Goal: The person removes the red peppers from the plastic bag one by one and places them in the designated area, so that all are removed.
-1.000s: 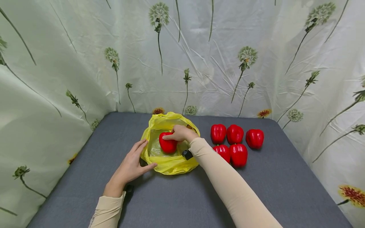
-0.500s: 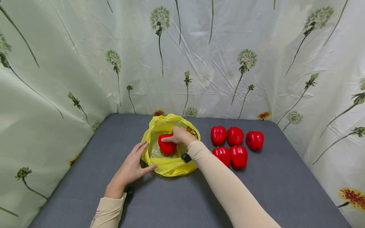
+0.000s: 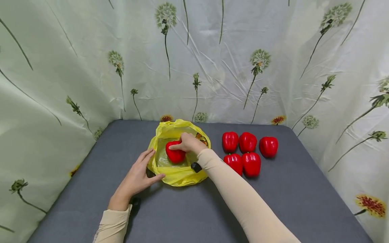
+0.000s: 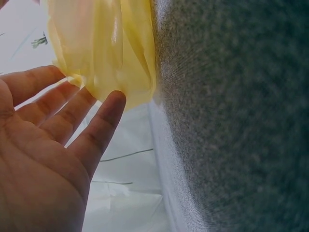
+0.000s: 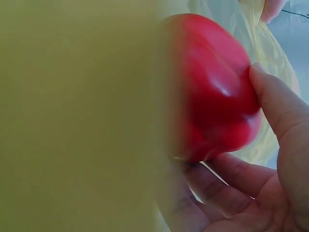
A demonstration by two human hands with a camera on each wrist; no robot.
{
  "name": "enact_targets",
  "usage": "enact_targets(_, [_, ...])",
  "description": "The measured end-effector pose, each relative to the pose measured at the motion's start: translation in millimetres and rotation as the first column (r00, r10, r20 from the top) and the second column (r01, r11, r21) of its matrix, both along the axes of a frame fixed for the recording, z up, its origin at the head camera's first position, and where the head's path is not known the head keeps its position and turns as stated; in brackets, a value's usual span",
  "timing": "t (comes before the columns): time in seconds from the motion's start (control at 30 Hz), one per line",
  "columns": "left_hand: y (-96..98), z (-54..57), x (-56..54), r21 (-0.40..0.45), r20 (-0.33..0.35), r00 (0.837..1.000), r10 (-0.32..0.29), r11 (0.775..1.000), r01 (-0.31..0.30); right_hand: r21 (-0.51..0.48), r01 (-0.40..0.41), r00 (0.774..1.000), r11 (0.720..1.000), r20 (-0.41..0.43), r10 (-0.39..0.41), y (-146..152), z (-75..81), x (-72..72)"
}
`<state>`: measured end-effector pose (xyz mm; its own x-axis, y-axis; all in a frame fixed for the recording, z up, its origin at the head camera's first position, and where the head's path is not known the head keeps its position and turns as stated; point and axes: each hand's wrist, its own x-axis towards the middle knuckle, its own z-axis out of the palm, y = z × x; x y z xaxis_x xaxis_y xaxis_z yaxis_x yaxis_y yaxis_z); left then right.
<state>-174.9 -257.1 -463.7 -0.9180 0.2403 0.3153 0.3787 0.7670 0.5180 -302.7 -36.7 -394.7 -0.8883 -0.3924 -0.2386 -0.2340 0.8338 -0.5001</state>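
Observation:
Inside the mouth of a yellow plastic bag (image 3: 179, 177), my right hand (image 3: 189, 143) grips a red bell pepper (image 3: 175, 154). In the right wrist view the thumb lies on one side of the bell pepper (image 5: 219, 92) and the fingers are under the other; bag film blurs the left half. My left hand (image 3: 135, 177), its fingers straight and spread, touches the bag's left side. The left wrist view has the fingertips of that hand (image 4: 58, 130) against the yellow film (image 4: 106, 53). Part of the bag's far wall is behind my right hand.
Several red bell peppers (image 3: 251, 164) stand to the right of the bag on the grey tabletop (image 3: 291, 195), partly behind my right forearm. A white curtain (image 3: 212, 60) printed with dandelions hangs round the back and sides of the table.
My right hand, still gripping the bell pepper, has shifted very slightly left inside the bag. The left hand keeps its place at the bag's side. The whole view has shifted a little.

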Motion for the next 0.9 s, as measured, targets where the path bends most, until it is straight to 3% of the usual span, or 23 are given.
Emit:
enact_targets(0.17, [0.4, -1.6, 0.1, -0.002, 0.001, 1.000, -0.001, 1.000, 0.001, -0.005, -0.033, 0.999, 0.999, -0.001, 0.033, 2.9, 0.5, -0.1])
enact_targets(0.47, [0.4, -0.2, -0.5, -0.009, -0.006, 1.000, -0.001, 1.000, 0.001, -0.111, -0.071, 0.997, 0.991, -0.039, 0.067, 27.3, 6.2, -8.1])
enact_targets(0.9, [3.0, 0.2, 0.7, -0.019, 0.003, 1.000, 0.011, 1.000, -0.011, -0.229, 0.015, 0.999, 0.973, 0.037, -0.007, 88.3, 47.2, -11.3])
